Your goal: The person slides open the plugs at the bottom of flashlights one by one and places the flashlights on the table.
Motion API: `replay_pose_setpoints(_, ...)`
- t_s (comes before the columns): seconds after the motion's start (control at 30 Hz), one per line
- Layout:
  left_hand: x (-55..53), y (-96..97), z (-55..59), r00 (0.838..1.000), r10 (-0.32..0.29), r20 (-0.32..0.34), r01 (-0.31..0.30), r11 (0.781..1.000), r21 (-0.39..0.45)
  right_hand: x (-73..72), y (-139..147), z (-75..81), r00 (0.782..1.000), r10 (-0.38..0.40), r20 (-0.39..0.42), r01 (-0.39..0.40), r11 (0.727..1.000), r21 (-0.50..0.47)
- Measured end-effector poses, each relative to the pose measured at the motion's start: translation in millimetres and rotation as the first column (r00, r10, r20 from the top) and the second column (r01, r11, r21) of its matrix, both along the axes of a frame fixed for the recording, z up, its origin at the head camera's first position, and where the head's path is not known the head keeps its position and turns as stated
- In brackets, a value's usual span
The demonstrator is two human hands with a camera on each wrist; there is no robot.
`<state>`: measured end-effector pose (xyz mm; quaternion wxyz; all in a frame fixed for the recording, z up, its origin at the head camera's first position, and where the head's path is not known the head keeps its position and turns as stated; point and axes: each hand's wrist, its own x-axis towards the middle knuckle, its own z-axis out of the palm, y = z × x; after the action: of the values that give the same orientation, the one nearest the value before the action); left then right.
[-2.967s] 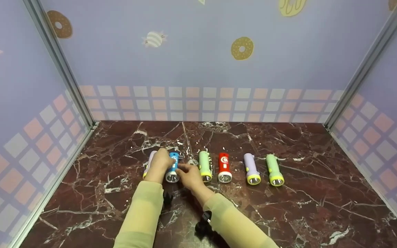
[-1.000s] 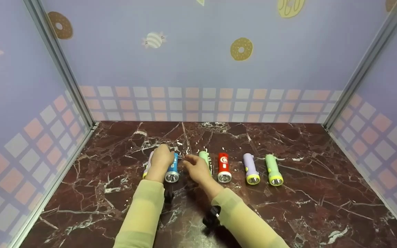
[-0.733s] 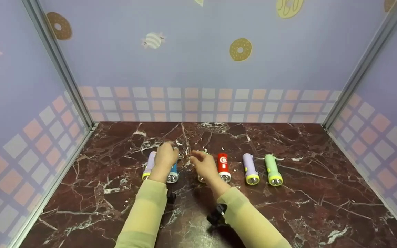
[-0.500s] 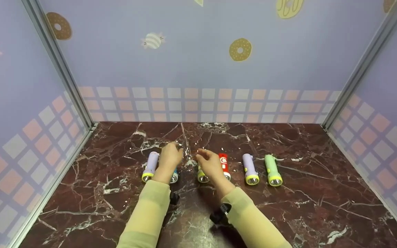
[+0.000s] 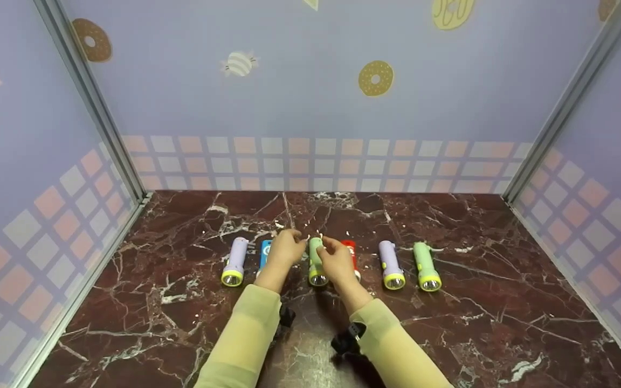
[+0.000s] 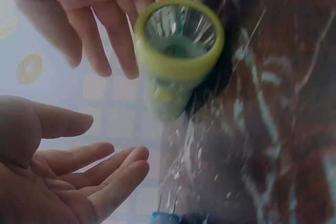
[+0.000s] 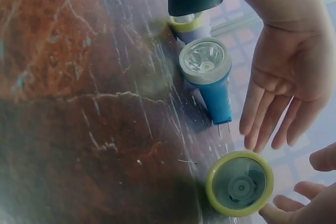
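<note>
A green flashlight (image 5: pixel 316 261) with a yellow rim lies between my two hands, lens toward me. My left hand (image 5: pixel 285 251) is at its left side, above a blue flashlight (image 5: pixel 265 249) it partly covers. On the green flashlight's right is my right hand (image 5: pixel 338 263), hiding part of a red flashlight (image 5: pixel 349 246). In the left wrist view, my left hand's fingers (image 6: pixel 113 163) are apart from the green flashlight and loosely bent. In the right wrist view, a right fingertip (image 7: pixel 273 212) reaches the yellow rim (image 7: pixel 270 182); whether it touches is unclear.
A purple flashlight (image 5: pixel 235 261) lies left of the blue one. Another purple flashlight (image 5: pixel 390 264) and a second green flashlight (image 5: pixel 426 264) lie to the right in the same row. The dark red marbled table (image 5: pixel 450 334) is enclosed by patterned walls (image 5: pixel 310 108).
Both hands have moved right, from around the blue flashlight to around the green one. The left purple flashlight has come fully into view. The flashlights keep their places in the row.
</note>
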<state>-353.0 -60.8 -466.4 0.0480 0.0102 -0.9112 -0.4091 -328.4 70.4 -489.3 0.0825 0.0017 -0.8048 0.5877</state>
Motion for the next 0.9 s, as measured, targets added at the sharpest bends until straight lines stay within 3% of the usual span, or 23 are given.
replay_pose_setpoints(0.4, -3.2, 12.0, -21.2, 0.997, -0.011, 0.081, 0.007, 0.998, 0.06, 0.6, 0, -2.5, 0.996, 0.018, 0.089, -0.015, 1.0, -0.025)
replay_pose_setpoints(0.6, -3.3, 12.7, -24.7, 0.996, -0.03, 0.079, 0.023, 0.995, 0.092, -0.6, 1, -4.3, 0.994, 0.036, 0.105, -0.039, 0.999, 0.025)
replay_pose_setpoints(0.9, -4.9, 12.7, -27.7, 0.995, -0.05, 0.084, 0.037, 0.988, 0.147, 0.0, -2, -5.6, 0.991, 0.046, 0.127, -0.048, 0.999, 0.01)
